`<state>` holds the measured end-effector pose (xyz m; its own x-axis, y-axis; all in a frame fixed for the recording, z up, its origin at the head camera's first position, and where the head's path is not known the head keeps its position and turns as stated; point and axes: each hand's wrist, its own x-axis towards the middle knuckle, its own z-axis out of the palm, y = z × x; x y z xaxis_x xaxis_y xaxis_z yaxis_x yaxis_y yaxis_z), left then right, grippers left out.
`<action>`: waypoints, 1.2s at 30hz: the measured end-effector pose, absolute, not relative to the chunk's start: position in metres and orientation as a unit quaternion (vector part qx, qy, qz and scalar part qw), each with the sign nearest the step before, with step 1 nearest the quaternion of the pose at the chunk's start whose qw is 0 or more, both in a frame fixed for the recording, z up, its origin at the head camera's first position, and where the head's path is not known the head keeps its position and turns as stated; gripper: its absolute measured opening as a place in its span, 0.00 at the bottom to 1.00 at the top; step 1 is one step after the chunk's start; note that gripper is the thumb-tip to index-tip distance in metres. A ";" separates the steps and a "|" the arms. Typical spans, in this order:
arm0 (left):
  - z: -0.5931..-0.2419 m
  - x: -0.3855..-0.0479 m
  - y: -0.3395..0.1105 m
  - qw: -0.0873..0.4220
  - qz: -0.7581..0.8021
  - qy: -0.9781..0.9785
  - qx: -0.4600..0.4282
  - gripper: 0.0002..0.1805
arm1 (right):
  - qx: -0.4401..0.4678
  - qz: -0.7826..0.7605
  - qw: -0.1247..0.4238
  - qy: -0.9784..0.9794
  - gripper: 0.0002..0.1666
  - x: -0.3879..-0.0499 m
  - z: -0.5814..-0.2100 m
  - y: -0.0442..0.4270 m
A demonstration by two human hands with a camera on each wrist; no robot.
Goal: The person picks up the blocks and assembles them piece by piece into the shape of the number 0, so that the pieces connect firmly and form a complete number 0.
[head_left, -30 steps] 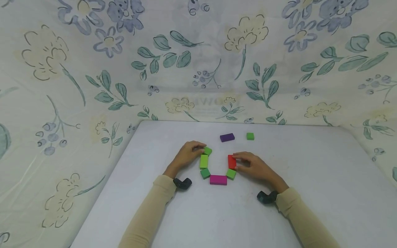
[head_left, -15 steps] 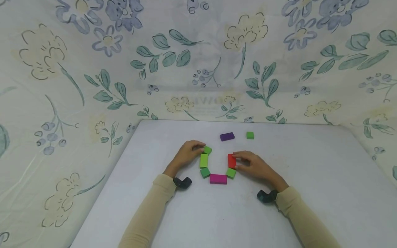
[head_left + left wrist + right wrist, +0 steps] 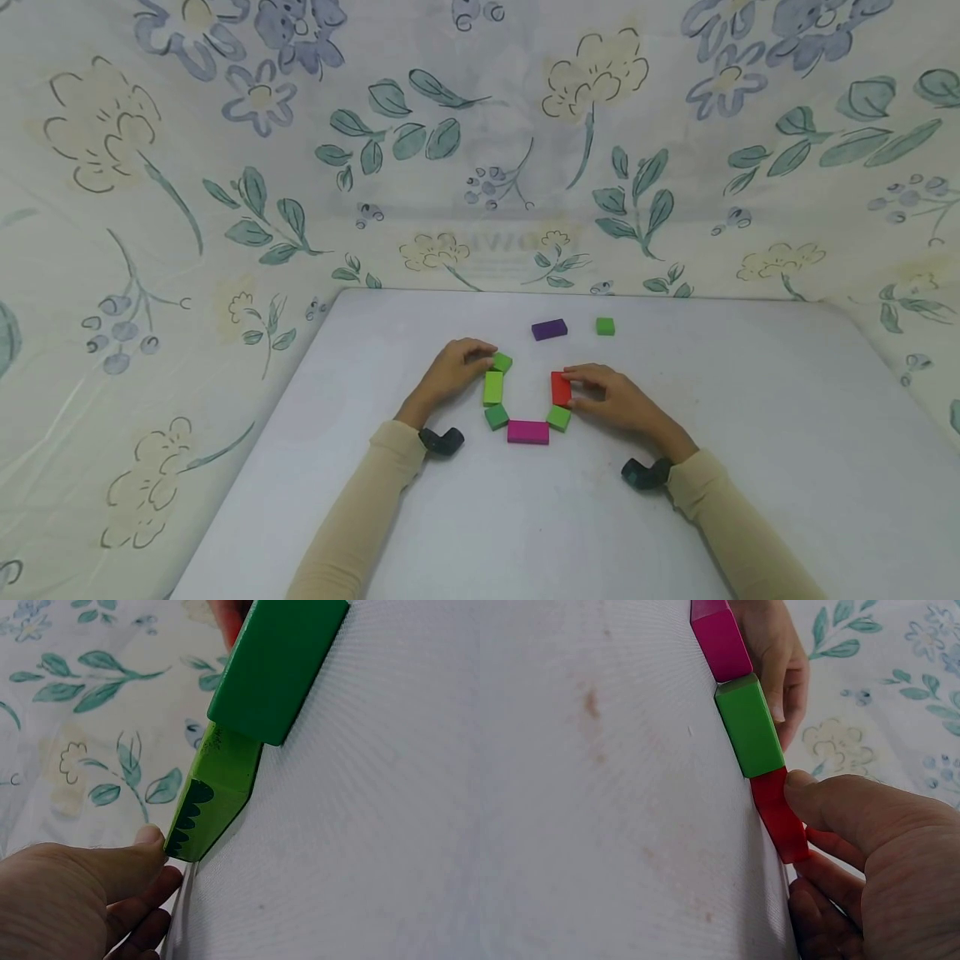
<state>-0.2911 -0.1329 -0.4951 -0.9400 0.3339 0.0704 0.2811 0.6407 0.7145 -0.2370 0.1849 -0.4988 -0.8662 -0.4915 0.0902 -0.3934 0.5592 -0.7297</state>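
In the head view, my left hand (image 3: 454, 367) pinches a small green block (image 3: 502, 362) between thumb and fingers. Just below it lies a lime block (image 3: 492, 388), followed by a darker green block (image 3: 496, 417). My right hand (image 3: 617, 398) grips a red block (image 3: 560, 387), thumb at its near end and a finger at its far end. Against the red one sits another green block (image 3: 558, 417), and a magenta block (image 3: 528, 432) closes the bottom of this U-shaped row. The left wrist view shows scalloped dark markings on the lime block (image 3: 214, 780).
Beyond the row lie a purple block (image 3: 549, 330) and a lone green cube (image 3: 605, 327). All rest on a white tabletop (image 3: 555, 525), with flowered cloth (image 3: 510, 167) behind and at the sides. Each wrist wears a dark device (image 3: 442, 442).
Both hands stay in place on their blocks and the row keeps its shape. Only a slight upward shift of the whole head view shows.
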 end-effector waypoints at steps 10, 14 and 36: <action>-0.495 -0.291 -0.133 0.036 0.393 0.903 0.170 0.16 | -0.249 -0.392 0.061 0.884 0.30 -0.238 -0.500 0.185; -0.495 -0.291 -0.134 0.035 0.395 0.902 0.172 0.16 | -0.252 -0.389 0.058 0.884 0.30 -0.238 -0.500 0.185; -0.498 -0.293 -0.136 0.044 0.396 0.901 0.170 0.17 | -0.241 -0.388 0.065 0.887 0.31 -0.237 -0.499 0.184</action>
